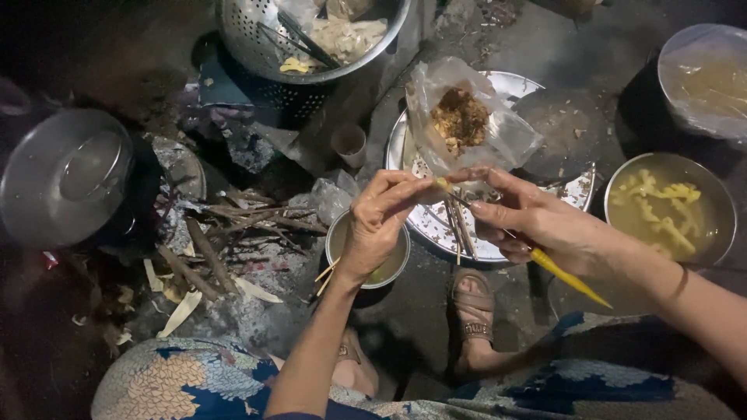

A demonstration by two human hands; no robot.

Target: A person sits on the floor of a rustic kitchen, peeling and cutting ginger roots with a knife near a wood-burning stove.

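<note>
Dark ground (420,327) carries pots and bowls around a squatting person. Both hands pinch a small yellow piece (442,185) above a round metal tray (498,249): left hand (379,225) by thumb and fingers, right hand (537,222) also gripping a yellow stick (568,278). A clear plastic bag (467,117) of brown filling lies open on the tray; a bowl of yellow pieces (671,206) sits right, seemingly many unfinished.

Open dark ground low between the feet, bare patch at top right between round tray (572,194) and covered pot (704,78), left blocked by firewood sticks (233,233) and lidded pot (70,179), colander (249,39) crowding top, bowls (716,202) hemming right
</note>
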